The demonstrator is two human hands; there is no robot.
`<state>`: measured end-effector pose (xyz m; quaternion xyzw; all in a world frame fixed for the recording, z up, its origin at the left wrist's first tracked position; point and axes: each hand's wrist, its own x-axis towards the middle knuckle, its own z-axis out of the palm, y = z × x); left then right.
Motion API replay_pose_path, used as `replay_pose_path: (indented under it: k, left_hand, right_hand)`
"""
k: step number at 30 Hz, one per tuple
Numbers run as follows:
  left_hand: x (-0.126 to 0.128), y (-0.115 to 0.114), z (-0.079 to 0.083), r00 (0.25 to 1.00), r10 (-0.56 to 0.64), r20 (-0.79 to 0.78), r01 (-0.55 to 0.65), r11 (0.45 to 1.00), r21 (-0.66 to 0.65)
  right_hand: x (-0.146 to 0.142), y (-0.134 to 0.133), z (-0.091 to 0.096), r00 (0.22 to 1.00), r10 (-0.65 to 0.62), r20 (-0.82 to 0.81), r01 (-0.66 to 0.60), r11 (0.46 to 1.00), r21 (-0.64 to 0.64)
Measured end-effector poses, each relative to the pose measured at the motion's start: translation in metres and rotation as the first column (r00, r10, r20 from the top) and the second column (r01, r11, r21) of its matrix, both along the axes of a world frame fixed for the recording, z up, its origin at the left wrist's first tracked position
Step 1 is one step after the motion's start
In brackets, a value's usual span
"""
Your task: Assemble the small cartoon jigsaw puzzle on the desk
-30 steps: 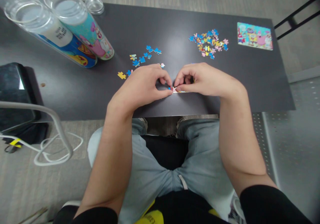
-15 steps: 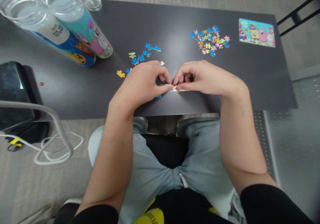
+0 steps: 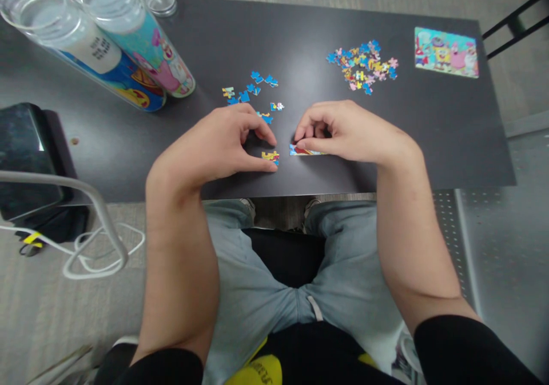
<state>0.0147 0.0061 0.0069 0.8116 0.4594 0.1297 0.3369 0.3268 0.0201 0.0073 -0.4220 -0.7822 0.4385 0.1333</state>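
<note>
My left hand [image 3: 234,142] is over the dark table near its front edge, thumb and forefinger spread. A yellow, red and blue jigsaw piece [image 3: 270,157] lies between those two fingertips, with the thumb at its near edge. Just right of it, my right hand [image 3: 337,130] has thumb and curled fingers closed on a narrow strip of jigsaw puzzle [image 3: 304,150], red, blue and white; its right part is hidden under the hand. Beyond the left hand lie several loose pieces, mostly blue, among them a small blue-and-white piece [image 3: 277,106].
A heap of mixed jigsaw pieces [image 3: 362,64] lies at the back right, near a colourful cartoon picture card [image 3: 446,53]. Two clear-topped printed tubes [image 3: 165,59] stand at the left, beside a round clear lid [image 3: 160,0]. A black device [image 3: 28,156] sits at the left edge.
My left hand has drawn left, away from the strip, and its thumb and forefinger have parted around another piece. My right hand stays at the strip, whose left end is now uncovered.
</note>
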Motion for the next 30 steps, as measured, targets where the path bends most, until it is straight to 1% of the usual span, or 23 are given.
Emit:
replay_pose_path:
  k: [3,8,11,13,15,17,18,20,22,24,26,30]
  left_hand:
    - [-0.004,-0.001,0.0,1.0,0.008,-0.022,-0.008,1.0,-0.002]
    - [0.003,-0.004,0.006,0.998,0.024,-0.065,-0.025,1.0,-0.012]
    - [0.006,-0.005,0.006,0.997,0.045,-0.056,-0.045,0.999,-0.007]
    - [0.004,-0.004,0.005,0.998,0.052,-0.026,-0.052,0.999,0.01]
    - [-0.003,-0.004,0.004,0.997,0.075,0.024,-0.076,0.996,0.035]
    - [-0.015,-0.005,0.003,0.983,0.166,0.077,-0.171,0.983,0.068]
    - [-0.021,-0.005,0.003,0.967,0.236,0.095,-0.244,0.966,0.084]
    - [-0.034,-0.005,0.002,0.919,0.38,0.104,-0.39,0.914,0.108]
    - [-0.044,-0.006,0.001,0.881,0.466,0.086,-0.473,0.875,0.103]
    - [-0.053,-0.006,-0.001,0.867,0.496,0.053,-0.499,0.863,0.081]
    - [-0.06,-0.008,-0.002,0.867,0.499,0.012,-0.498,0.865,0.062]
    - [-0.072,-0.011,-0.004,0.876,0.481,-0.028,-0.48,0.876,0.041]
  right_hand:
    - [-0.002,0.001,-0.003,1.0,-0.012,0.002,0.012,1.0,-0.005]
    - [-0.003,0.001,-0.003,1.0,-0.008,0.001,0.008,1.0,0.012]
    - [-0.003,0.002,-0.004,1.0,-0.017,-0.009,0.017,1.0,0.019]
    - [-0.003,0.003,-0.006,0.999,-0.029,-0.013,0.03,0.999,0.029]
    - [-0.002,0.005,-0.008,0.999,-0.045,-0.03,0.046,0.998,0.049]
    - [-0.003,0.007,-0.01,0.997,-0.068,-0.038,0.07,0.995,0.075]
    - [-0.004,0.007,-0.01,0.996,-0.081,-0.038,0.084,0.992,0.09]
    - [-0.007,0.009,-0.009,0.996,-0.087,-0.03,0.09,0.99,0.111]
    - [-0.012,0.01,-0.006,0.998,-0.056,-0.021,0.058,0.993,0.105]
    - [-0.02,0.011,-0.002,1.0,-0.005,-0.008,0.006,0.997,0.076]
    - [-0.028,0.013,0.0,0.999,0.037,0.007,-0.037,0.998,0.057]
    - [-0.042,0.017,-0.003,0.997,0.07,0.035,-0.072,0.995,0.069]
